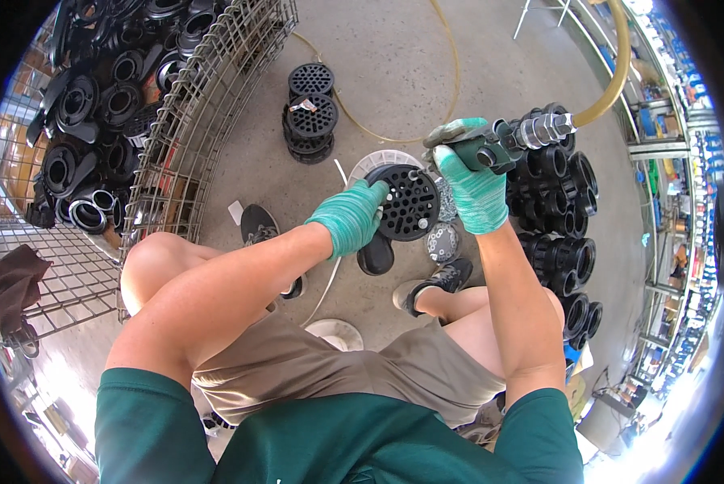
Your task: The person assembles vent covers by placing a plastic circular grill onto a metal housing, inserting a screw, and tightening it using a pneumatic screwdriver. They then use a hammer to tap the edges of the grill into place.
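My left hand [350, 218], in a green knit glove, is closed on the edge of a round black drain grate [410, 206] full of holes. The grate sits on a black fitting with a rounded end [376, 256] that shows below it. Small shiny bits, perhaps screw heads, are on its face. My right hand [476, 194], gloved alike, grips a dark green air tool [483, 153] with a silver hose coupling [547, 129]. The tool's tip points toward the grate's upper right edge; whether they touch I cannot tell.
Stacked black grates [312, 117] stand ahead on the floor. A white bucket [382, 157] is behind the held fitting. Small metal parts [443, 242] lie beside my foot. A wire cage [197, 121] of black fittings is left; black ring fittings [551, 202] and a yellowish hose [616, 73] are right.
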The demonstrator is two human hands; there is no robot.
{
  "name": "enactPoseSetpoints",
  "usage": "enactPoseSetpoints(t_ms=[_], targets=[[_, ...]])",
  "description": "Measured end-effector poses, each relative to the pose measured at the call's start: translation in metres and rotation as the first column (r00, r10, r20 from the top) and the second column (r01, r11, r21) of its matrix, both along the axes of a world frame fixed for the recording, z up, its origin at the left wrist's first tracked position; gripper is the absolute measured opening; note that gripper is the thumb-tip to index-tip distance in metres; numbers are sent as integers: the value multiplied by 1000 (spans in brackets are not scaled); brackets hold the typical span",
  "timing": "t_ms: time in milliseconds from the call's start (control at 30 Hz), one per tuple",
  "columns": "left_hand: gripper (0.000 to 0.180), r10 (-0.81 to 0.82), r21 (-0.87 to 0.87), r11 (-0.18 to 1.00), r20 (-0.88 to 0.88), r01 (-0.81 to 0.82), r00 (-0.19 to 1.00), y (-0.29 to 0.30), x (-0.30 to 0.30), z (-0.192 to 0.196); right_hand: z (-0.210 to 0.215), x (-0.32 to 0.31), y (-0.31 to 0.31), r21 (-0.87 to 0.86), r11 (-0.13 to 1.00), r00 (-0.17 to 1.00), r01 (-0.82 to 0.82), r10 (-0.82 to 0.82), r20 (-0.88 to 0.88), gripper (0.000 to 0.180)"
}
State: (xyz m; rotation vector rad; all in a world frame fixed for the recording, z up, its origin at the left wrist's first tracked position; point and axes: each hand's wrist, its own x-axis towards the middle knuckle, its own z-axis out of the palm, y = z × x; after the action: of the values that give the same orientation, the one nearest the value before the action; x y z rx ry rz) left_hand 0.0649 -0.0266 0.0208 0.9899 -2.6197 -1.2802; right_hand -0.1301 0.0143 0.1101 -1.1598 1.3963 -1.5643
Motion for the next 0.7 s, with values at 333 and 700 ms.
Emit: enactPoseSetpoints(t_ms=[333, 700], targets=[[26, -3, -41, 999, 2, 3, 1000, -1, 2, 0, 3, -1, 0, 43, 999, 1000, 12, -12, -3, 31], [35, -84, -86, 992, 118, 95, 989, -10, 5, 21, 35, -15, 42, -1, 997, 993, 80, -79, 91, 34]])
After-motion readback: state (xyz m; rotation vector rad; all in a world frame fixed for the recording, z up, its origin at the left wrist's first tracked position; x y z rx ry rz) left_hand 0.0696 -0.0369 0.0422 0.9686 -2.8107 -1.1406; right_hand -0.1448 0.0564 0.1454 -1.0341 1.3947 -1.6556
